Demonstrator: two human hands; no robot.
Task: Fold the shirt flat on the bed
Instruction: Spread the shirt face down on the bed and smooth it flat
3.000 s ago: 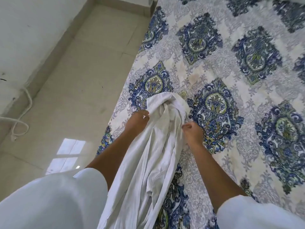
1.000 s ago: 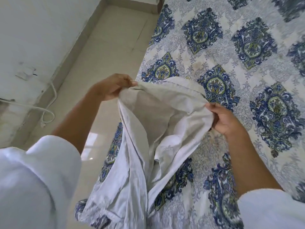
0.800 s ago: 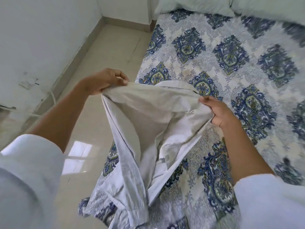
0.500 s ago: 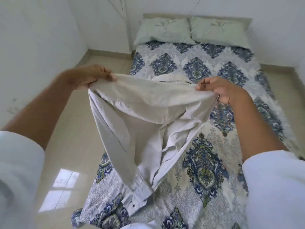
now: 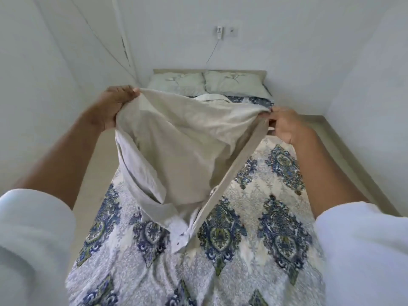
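A pale cream shirt [image 5: 183, 142] hangs spread in the air above the bed [image 5: 254, 217], which has a white cover with blue medallions. My left hand [image 5: 110, 107] pinches the shirt's upper left corner. On the upper right edge my right hand [image 5: 287, 125] grips the cloth, beside a long button band that runs down toward the middle. The collar shows at the top behind the stretched edge. The shirt's lower part and a white cuff with buttons droop onto the cover near the centre.
Two pale green pillows [image 5: 234, 83] lie at the head of the bed against the white wall. A wall socket with a plug and cable [image 5: 219, 33] sits above them. Beige floor [image 5: 95, 173] runs along the bed's left side and a strip along the right.
Both hands have lifted the shirt off the bed and drawn apart, stretching its top edge wide. The view has tilted up from the cover to the whole bed and far wall.
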